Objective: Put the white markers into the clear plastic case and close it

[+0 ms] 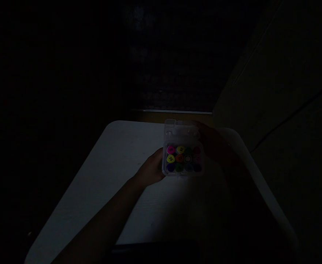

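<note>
Head view: very dark frame, one view only
Clear box (182,174): middle of frame, just right of center, above the white table (122,146); open side toward the camera; cannot tell if its base touches the table
Lid (181,132): flipped up along the box's far edge
Rounded ends (171,158): three rows inside the box, pink, yellow, orange, green, blue, purple; some numbered, one reads 35; one in the middle row shows only a pale outline, too dim to tell
Left hand (150,171): curled against the box's left side, seems to be gripping it, fingertips hidden
Right hand (209,138): in shadow beside the lid and box's right side; cannot tell if pinching, spread or touching
Dark object (155,253): bottom edge of frame, unclear what
Risk, spill: if the left grip slips or the box tips, pieces could slide out, lid being up
Risk, misread: shadow over the right half could hide colors and numbers
</note>
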A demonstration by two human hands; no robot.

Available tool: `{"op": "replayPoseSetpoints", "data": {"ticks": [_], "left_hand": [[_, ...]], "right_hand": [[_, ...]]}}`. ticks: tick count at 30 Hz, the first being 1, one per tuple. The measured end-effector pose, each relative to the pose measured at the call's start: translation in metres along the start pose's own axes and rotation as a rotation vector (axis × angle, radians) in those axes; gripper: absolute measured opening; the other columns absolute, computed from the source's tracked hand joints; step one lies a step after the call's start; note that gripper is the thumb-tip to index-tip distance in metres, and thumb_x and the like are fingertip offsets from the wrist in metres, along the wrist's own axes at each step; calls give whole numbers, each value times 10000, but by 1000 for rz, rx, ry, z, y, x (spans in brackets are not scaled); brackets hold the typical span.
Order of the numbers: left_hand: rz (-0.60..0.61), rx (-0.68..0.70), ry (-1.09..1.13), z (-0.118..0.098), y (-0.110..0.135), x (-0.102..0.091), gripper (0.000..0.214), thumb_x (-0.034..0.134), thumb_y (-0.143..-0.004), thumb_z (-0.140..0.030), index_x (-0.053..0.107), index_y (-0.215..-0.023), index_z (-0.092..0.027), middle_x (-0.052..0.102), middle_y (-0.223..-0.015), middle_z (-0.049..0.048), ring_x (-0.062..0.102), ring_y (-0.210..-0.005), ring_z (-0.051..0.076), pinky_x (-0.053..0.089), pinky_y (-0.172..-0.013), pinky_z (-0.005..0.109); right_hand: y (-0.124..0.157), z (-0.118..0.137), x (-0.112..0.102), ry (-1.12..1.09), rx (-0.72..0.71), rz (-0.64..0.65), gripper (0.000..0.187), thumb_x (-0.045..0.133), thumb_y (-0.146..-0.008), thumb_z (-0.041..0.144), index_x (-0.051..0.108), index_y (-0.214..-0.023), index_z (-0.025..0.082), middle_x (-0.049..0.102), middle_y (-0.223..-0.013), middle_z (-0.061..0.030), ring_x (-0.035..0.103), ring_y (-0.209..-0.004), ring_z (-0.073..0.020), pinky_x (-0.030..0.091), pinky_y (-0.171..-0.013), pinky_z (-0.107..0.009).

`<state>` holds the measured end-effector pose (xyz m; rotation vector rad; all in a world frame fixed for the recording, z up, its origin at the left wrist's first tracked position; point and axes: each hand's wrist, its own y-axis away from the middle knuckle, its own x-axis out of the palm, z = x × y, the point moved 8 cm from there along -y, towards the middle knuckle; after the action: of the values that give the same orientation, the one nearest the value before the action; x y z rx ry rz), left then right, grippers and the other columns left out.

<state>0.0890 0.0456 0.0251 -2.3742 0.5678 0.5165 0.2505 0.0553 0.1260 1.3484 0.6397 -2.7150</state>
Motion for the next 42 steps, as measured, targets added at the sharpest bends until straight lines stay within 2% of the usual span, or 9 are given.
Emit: {"op": "replayPoseSetpoints", "data": {"ticks": [4,9,16,20,26,32,36,42], "left_hand": [[-18,-12,8,1,0,-2,608,713,-719,-402,536,-1269,-210,608,-1242,152,613,-1093,319,548,-873,434],[-31,25,-52,7,2,-2,601,702,-738,-378,506,-1281,-213,607,-1232,143,612,-1089,296,540,-888,428],[-69,-51,-101,15,3,-6,583,710,-737,-419,531,-1232,-169,625,-1193,156,594,-1124,318,497,-942,471],[-80,-33,-64,10,1,-6,538,706,-743,-407,547,-1200,-170,650,-1137,149,595,-1126,318,484,-956,481],[-94,-20,-70,7,-1,-7,553,709,-742,-379,533,-1225,-174,657,-1130,136,606,-1103,302,483,-953,460],[-86,-54,-87,6,0,-8,560,699,-745,-376,527,-1235,-168,650,-1143,141,610,-1089,304,485,-942,462],[-87,-47,-93,5,1,-8,586,711,-736,-394,514,-1239,-166,631,-1169,145,609,-1078,299,488,-934,456],[-83,-24,-91,6,2,-7,573,712,-741,-383,517,-1231,-159,617,-1189,158,595,-1098,311,481,-940,464]], "right_hand": [[0,2,0,-61,1,0,436,447,-849,193,587,-1262,182,737,-915,-85,677,-884,-235,526,-834,-382],[3,-2,-8,-146,49,-132,464,463,-817,185,579,-1265,153,734,-948,-75,679,-798,-189,542,-722,-333],[5,3,-16,-270,-4,-225,428,471,-812,226,608,-1215,187,718,-976,-64,661,-725,-142,542,-637,-291],[8,7,-21,-292,-21,-246,399,475,-838,226,611,-1213,212,713,-1006,-58,661,-726,-126,534,-618,-260],[11,11,-23,-266,-24,-247,318,482,-876,301,657,-1124,206,705,-1060,-75,670,-816,-155,549,-660,-286],[11,12,-23,-253,-30,-281,276,505,-841,254,683,-1046,207,711,-1066,-63,682,-894,-188,561,-748,-336],[14,13,-30,-294,-6,-346,277,525,-837,256,668,-1066,192,712,-1057,-72,682,-913,-204,553,-734,-340],[26,11,-58,-315,34,-525,277,589,-839,323,651,-1090,221,716,-1019,-56,674,-918,-217,548,-726,-363]]}}
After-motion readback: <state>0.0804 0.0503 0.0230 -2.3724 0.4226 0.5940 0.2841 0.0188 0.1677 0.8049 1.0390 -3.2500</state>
